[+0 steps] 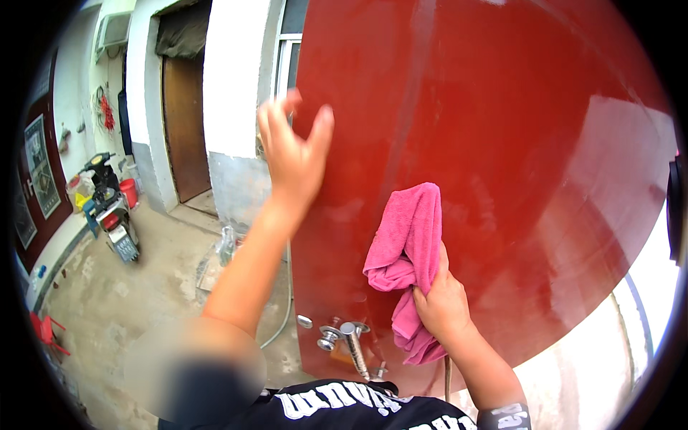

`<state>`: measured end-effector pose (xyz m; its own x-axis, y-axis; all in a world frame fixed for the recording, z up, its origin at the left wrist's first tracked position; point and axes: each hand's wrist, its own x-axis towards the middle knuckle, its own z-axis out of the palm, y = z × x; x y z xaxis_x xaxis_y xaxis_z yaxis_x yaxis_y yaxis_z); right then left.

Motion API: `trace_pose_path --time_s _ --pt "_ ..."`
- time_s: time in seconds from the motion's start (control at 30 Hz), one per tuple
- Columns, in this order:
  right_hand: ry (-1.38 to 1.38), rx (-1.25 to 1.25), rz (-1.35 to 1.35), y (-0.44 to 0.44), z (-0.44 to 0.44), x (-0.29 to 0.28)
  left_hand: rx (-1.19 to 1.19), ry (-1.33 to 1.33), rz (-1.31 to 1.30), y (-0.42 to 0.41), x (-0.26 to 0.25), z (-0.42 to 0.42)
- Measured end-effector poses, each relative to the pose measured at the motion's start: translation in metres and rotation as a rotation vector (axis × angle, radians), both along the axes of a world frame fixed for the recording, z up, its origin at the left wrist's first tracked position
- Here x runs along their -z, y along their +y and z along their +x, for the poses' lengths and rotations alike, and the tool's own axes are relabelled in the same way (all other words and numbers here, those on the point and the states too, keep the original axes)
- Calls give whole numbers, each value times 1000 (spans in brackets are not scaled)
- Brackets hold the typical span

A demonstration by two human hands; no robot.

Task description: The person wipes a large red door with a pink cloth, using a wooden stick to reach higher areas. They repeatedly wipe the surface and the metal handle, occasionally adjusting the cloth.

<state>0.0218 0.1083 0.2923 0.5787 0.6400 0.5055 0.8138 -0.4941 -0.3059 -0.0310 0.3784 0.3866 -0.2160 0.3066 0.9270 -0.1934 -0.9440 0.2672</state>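
Observation:
A large glossy red door panel fills the view before me. My right hand grips a bunched pink towel, which hangs in folds over the lower part of the panel; I cannot tell whether it touches the surface. My left hand is raised near the panel's left edge, empty, with its fingers apart and slightly blurred. Below it, a chrome door handle and a round chrome knob project from the panel. A strip of duller red runs down the panel between my hands.
On the left, a concrete yard holds a parked scooter, a red bucket and a red chair. A brown door is set in the white wall. A pale hose trails beside the panel's edge.

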Motion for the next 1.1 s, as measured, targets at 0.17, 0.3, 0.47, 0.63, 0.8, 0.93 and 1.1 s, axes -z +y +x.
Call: trace_pose_path --time_s 0.17,0.3,0.47,0.63,0.8,0.93,1.1 --pt "50 -85 61 28 -12 16 537 650 -30 -86 93 -20" --pt "-62 -172 142 48 -24 39 634 613 -276 -109 83 -22" --pt "49 -387 56 48 -38 33 1065 336 -555 -92 82 -29" --pt "340 -665 284 38 -20 47 1094 317 -560 -86 87 -31" --pt "962 -613 676 34 -9 129 887 450 -337 -76 71 -37" --pt "810 -376 530 37 10 188 784 556 -141 -64 36 -52" --pt "723 -350 208 35 12 225 408 693 48 -68 -29 -54"
